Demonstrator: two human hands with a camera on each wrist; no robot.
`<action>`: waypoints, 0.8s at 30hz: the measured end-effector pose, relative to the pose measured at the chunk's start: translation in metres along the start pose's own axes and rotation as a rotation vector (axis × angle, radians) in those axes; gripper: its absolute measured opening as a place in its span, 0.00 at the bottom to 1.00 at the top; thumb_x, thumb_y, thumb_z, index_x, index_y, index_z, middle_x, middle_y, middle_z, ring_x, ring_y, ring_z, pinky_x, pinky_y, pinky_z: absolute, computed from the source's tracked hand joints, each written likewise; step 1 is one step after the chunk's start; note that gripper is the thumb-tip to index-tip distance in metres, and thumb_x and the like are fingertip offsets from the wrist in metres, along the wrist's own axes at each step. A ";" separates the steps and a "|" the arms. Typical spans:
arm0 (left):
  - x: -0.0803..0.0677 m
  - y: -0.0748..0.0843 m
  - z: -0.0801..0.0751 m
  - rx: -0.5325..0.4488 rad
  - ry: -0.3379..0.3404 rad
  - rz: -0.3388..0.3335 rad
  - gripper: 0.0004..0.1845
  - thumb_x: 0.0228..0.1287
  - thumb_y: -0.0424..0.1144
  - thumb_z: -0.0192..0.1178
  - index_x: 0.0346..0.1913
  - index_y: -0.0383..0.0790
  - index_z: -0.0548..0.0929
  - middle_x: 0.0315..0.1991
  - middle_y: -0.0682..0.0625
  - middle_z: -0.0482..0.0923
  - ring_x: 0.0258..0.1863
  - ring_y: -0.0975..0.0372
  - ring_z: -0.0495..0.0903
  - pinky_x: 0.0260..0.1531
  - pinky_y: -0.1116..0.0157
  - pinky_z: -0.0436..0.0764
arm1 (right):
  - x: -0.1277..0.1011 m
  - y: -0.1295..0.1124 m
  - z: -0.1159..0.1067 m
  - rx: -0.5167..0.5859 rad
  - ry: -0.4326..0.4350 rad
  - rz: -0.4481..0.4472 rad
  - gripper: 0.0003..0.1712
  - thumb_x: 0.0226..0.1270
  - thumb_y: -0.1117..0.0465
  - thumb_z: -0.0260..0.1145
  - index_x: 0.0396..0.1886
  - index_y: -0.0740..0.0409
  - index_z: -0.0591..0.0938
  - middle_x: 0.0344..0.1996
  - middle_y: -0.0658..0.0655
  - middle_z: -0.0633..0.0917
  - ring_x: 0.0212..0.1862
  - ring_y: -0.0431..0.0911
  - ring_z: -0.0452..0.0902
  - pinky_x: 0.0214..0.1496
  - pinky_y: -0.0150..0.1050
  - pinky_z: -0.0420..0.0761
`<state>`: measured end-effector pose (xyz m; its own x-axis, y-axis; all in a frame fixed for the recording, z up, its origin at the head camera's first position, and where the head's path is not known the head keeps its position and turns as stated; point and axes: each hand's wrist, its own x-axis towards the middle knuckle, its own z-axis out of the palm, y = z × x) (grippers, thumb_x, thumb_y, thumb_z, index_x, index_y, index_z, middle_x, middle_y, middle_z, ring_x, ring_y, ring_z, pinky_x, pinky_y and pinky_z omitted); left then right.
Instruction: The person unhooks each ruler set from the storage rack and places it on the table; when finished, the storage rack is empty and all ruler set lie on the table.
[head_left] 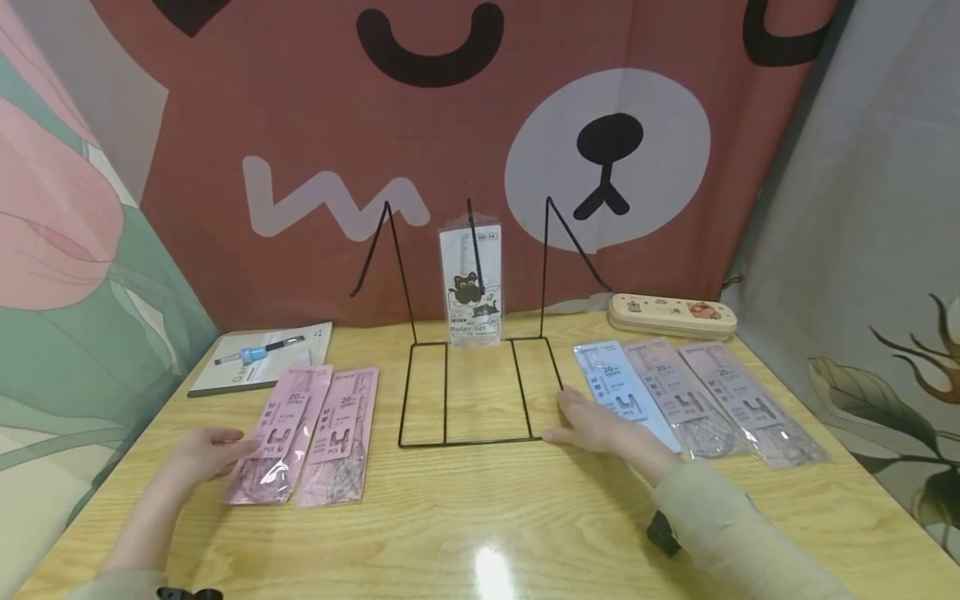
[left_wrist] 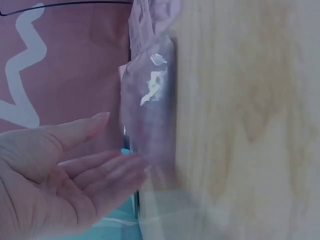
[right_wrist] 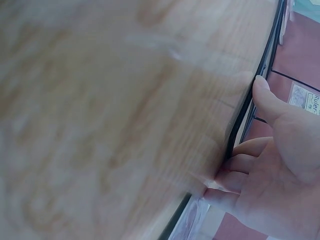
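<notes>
Your right hand (head_left: 592, 423), fingers extended and relaxed, steadies the wire rack (head_left: 480, 392) at its front right corner, mid-bench (head_left: 480, 533). Your left hand (head_left: 206, 450), spread flat, touches the pink packet (head_left: 279, 433); slide it free before gripping.

Bare wooden tabletop (head_left: 480, 517) lies open along the near edge, between the two hands. Centre: black wire display stand (head_left: 480, 392), flat base frame on the table, three uprights behind, one carrying a hanging ruler-set packet (head_left: 472, 287). Left of the stand: two pink flat packets (head_left: 307, 433) side by side. Right: three pale flat packets (head_left: 697, 400) fanned, touching. Rear corners hold a notebook with pen (head_left: 258, 358) and a cream pencil case (head_left: 671, 315).
</notes>
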<state>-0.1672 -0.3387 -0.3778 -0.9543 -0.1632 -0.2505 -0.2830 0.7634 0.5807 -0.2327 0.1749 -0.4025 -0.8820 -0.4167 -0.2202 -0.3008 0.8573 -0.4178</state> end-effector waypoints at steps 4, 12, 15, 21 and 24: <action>0.000 0.010 -0.002 0.074 0.058 0.035 0.44 0.65 0.55 0.55 0.62 0.14 0.60 0.59 0.22 0.64 0.57 0.33 0.68 0.53 0.43 0.74 | 0.000 0.000 0.000 -0.001 0.004 -0.008 0.48 0.67 0.44 0.58 0.69 0.77 0.53 0.71 0.74 0.49 0.74 0.64 0.43 0.75 0.56 0.47; 0.011 0.036 0.007 0.071 0.155 0.214 0.48 0.67 0.59 0.51 0.68 0.18 0.49 0.66 0.21 0.51 0.66 0.31 0.52 0.62 0.37 0.58 | -0.001 0.000 -0.001 0.003 0.003 -0.009 0.48 0.67 0.45 0.58 0.69 0.78 0.53 0.71 0.75 0.49 0.73 0.64 0.42 0.75 0.56 0.46; 0.017 0.049 0.013 0.013 0.181 0.244 0.49 0.65 0.60 0.52 0.71 0.23 0.47 0.69 0.24 0.50 0.67 0.32 0.50 0.63 0.37 0.57 | -0.001 0.000 -0.001 0.008 0.001 -0.004 0.48 0.67 0.45 0.58 0.69 0.77 0.52 0.71 0.74 0.48 0.74 0.64 0.42 0.75 0.56 0.46; 0.028 0.077 0.024 -0.021 0.225 0.261 0.50 0.63 0.60 0.56 0.73 0.29 0.46 0.71 0.29 0.50 0.69 0.34 0.51 0.65 0.39 0.58 | -0.001 0.000 -0.001 0.015 -0.003 0.002 0.49 0.67 0.45 0.58 0.69 0.77 0.52 0.71 0.74 0.47 0.74 0.64 0.42 0.75 0.57 0.46; 0.035 0.090 0.030 -0.036 0.197 0.273 0.51 0.62 0.59 0.57 0.74 0.33 0.44 0.72 0.31 0.47 0.70 0.35 0.49 0.66 0.39 0.56 | -0.001 -0.001 -0.001 0.017 -0.004 0.000 0.48 0.67 0.45 0.58 0.69 0.77 0.51 0.71 0.74 0.47 0.74 0.64 0.41 0.75 0.57 0.46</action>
<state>-0.2236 -0.2568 -0.3578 -0.9946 -0.0763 0.0706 -0.0144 0.7736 0.6335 -0.2316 0.1751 -0.4010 -0.8804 -0.4181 -0.2236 -0.2947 0.8519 -0.4329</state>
